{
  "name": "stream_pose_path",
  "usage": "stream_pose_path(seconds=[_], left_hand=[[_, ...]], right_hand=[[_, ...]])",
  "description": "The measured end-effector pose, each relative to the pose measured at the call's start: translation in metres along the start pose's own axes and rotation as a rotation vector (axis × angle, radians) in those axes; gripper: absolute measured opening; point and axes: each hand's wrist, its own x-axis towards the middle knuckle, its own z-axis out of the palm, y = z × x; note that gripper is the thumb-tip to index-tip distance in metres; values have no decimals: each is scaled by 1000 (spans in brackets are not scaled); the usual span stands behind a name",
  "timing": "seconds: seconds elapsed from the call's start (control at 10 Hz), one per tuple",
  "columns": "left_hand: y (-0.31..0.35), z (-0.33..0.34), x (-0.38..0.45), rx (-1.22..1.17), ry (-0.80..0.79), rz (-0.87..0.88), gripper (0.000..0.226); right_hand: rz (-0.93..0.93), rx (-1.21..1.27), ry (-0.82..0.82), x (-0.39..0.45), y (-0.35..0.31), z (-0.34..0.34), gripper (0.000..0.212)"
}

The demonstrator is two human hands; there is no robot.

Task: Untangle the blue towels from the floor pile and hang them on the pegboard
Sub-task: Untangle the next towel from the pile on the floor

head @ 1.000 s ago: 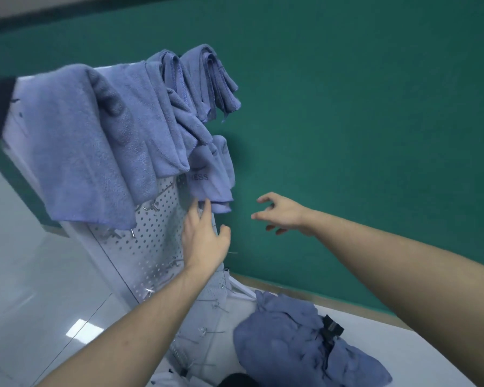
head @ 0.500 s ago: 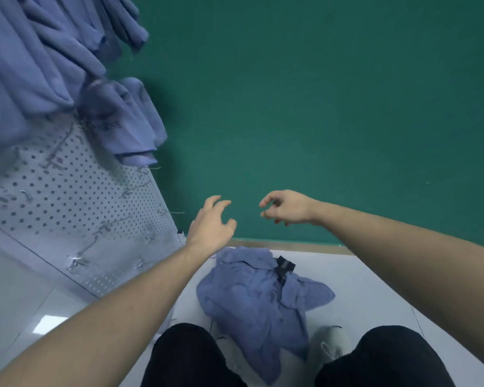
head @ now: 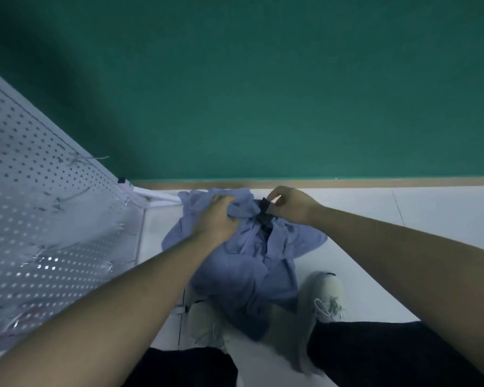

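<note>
**Both hands in the towel pile at the foot of the wall**

The fingers of the left hand are curled into a fold of blue cloth near the top of the towel pile, bunching it up under the knuckles. The fingers of the right hand are drawn together, thumb and forefinger pinching the upper edge of a small black tag that stands up from the middle of the pile.

At the far left stands the white pegboard, tilted in the wide-angle view, its rows of round holes running down to the floor. Several thin wire hooks stick out of it; the ones in view carry nothing. Its white base frame reaches out along the floor and touches the left edge of the pile.

The pile lies crumpled on the pale tiled floor, just in front of the tan skirting strip below the green wall. The near end of the cloth hangs down between the person's feet. Motion blur softens the cloth, and no writing can be read on the towels or on the black tag.

To the right of the pile is a white laced sneaker. Black trouser legs fill the bottom edge.
</note>
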Motion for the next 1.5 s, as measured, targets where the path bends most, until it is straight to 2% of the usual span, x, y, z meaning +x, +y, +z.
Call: stream_pose_path(seconds=[0.1,0.2,0.3,0.4,0.5,0.6,0.7,0.8,0.9,1.0,1.1,1.2,1.3,1.4,1.5], left_hand=[[-21,36,35,-39,-52,-52,23],[-54,79,66,-97,-116,-75,34],[-65,105,80,-109,-172,-50,17],[-77,129,91,-79,-229,-45,12],[-85,149,96,-69,-304,-41,16],[-88,157,93,-112,-334,-37,39],[-79,145,86,-123,-327,42,48],[-72,128,82,-175,-305,120,62],[-57,106,77,-234,-275,226,59],[-34,83,65,-222,-273,282,34],[-13,59,44,-210,-210,268,16],[-4,37,22,-239,-125,182,10],[1,11,-3,-331,-32,186,12],[11,-9,-28,-366,31,253,7],[23,-23,-52,-341,102,292,11]], right_hand=[[69,8,-26,38,33,25,16],[155,8,-56,72,62,50,24],[225,-6,-61,96,88,74,49],[263,-1,-28,110,109,100,57],[276,-37,10,126,124,119,47],[280,-172,-88,137,122,122,25],[148,-100,-30,126,113,114,21],[17,67,-7,105,97,96,30],[-60,115,-46,82,70,72,34],[-113,212,-17,55,44,49,38],[-152,304,24,29,22,31,39],[-211,363,70,1,6,16,35],[-290,349,67,-32,-7,2,20],[-308,245,22,-59,-10,-6,23],[-332,122,59,-84,-14,-8,17]])
